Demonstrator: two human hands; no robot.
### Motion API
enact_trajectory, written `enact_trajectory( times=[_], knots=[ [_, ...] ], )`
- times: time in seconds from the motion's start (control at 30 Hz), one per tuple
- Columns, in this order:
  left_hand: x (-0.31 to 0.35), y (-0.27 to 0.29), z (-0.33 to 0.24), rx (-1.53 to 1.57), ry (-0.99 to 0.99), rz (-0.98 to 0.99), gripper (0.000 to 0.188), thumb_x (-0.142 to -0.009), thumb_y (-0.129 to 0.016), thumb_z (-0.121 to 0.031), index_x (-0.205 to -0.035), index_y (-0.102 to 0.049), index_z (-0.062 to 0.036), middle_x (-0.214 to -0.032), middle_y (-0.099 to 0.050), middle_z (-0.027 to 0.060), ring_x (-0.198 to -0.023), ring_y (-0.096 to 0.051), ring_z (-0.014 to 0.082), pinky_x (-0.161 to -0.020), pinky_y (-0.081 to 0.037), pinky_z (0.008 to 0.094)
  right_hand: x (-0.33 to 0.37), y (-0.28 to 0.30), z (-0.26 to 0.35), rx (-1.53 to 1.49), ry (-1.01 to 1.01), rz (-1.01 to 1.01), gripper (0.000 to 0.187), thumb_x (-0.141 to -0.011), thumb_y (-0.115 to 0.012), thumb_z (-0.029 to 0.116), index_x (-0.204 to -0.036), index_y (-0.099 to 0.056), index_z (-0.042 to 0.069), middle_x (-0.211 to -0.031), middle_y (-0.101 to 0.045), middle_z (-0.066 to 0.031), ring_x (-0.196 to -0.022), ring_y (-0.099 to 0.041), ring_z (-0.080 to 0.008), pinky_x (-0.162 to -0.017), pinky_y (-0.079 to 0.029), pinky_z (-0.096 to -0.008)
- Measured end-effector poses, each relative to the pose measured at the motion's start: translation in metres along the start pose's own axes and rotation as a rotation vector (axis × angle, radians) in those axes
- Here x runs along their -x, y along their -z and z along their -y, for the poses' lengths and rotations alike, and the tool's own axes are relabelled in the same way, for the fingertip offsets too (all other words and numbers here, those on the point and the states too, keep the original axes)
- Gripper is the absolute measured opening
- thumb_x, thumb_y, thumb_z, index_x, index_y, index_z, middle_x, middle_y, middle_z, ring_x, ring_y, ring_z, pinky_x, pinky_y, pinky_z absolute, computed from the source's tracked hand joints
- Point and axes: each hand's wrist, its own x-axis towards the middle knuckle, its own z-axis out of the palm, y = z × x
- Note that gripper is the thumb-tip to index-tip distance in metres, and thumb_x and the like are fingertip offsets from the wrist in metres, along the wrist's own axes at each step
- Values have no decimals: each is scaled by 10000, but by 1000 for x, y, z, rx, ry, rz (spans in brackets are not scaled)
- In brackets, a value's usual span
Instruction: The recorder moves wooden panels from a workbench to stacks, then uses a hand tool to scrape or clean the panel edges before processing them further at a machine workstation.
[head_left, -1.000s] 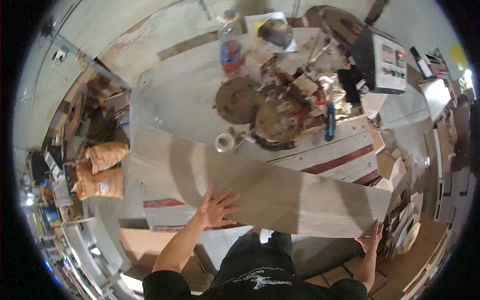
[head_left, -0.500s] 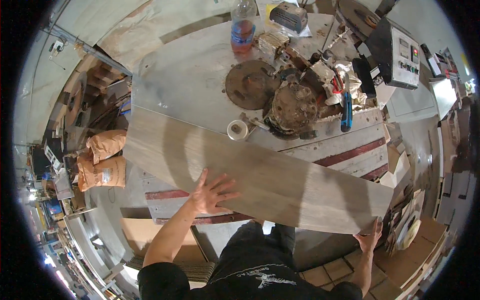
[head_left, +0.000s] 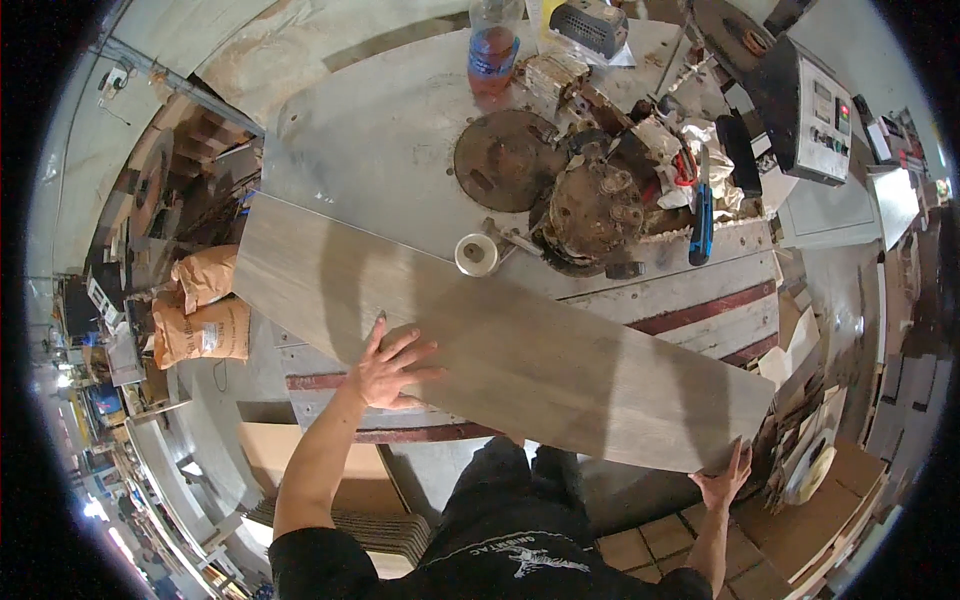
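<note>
A long grey-brown wood-grain board [head_left: 480, 330] lies slantwise across the worktable [head_left: 360, 130], its left end farther from me than its right. My left hand [head_left: 393, 370] rests on the board's near edge, left of the middle, with fingers spread. At the near right corner, my right hand [head_left: 722, 480] grips the board's edge with the fingers pointing up; part of its hold is hidden. Just past the board's far edge stands a small round white cup [head_left: 477, 255]. Behind the cup lie a dirty round metal plate [head_left: 508, 160] and a grimy round machine part [head_left: 597, 208].
A blue utility knife [head_left: 702, 225] lies near crumpled paper at the right. A plastic bottle [head_left: 491, 55] with reddish liquid stands at the back. At the right is a control box [head_left: 815, 115]. Brown paper sacks [head_left: 203, 325] are at the left, cardboard [head_left: 840, 500] at lower right.
The board has slid a little to the left, its left end now nearer the sacks. Both my hands have moved left with it, and the view has shifted slightly.
</note>
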Motion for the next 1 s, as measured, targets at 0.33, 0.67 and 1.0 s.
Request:
enact_trajectory(
  times=[0.33,0.67,1.0],
  knots=[
    [17,3,32,-68,-39,92,734,-673,-709,-755,-1338,-611,-460,-1611,-359,-35,-1561,-137,252,-1217,-20,719,18,-4,34,-64,-15,-30,1399,-379,-960,586,-1591,-332,280,-1618,-217,-223,-1453,-248,-477,-1138,-290,-685],
    [34,2,63,-41,-68,29,839,-566,-796,-727,-1318,-634,-393,-1632,-314,7,-1543,-194,326,-1203,-39,743,19,2,75,-78,-7,-10,1413,-357,-1012,388,-1584,-317,306,-1629,-181,-232,-1454,-251,-470,-1144,-319,-642],
    [56,9,92,4,-25,52,797,-555,-817,-699,-1270,-666,-380,-1644,-301,-7,-1550,-179,305,-1212,-25,717,35,-6,111,-109,9,-67,1455,-303,-1018,381,-1580,-326,293,-1626,-207,-224,-1426,-290,-465,-1138,-332,-618]
  ],
)
